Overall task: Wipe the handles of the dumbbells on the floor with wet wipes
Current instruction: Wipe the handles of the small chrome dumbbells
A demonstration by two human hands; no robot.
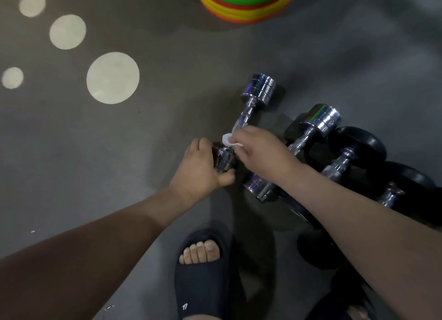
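A chrome dumbbell [257, 92] lies on the grey floor, its far head up and its near head down-left. My left hand [198, 166] grips the near head. My right hand [260, 149] is curled round the lower part of its knurled handle and holds a white wet wipe [228, 140] against it. A second chrome dumbbell [320, 121] lies just to the right, and its near head shows under my right wrist.
Several black dumbbells [358, 147] lie in a row at the right. A stack of coloured weight plates [246, 6] stands at the top. My foot in a dark slipper [201, 271] is below my hands. Pale round spots [112, 78] mark the floor at left.
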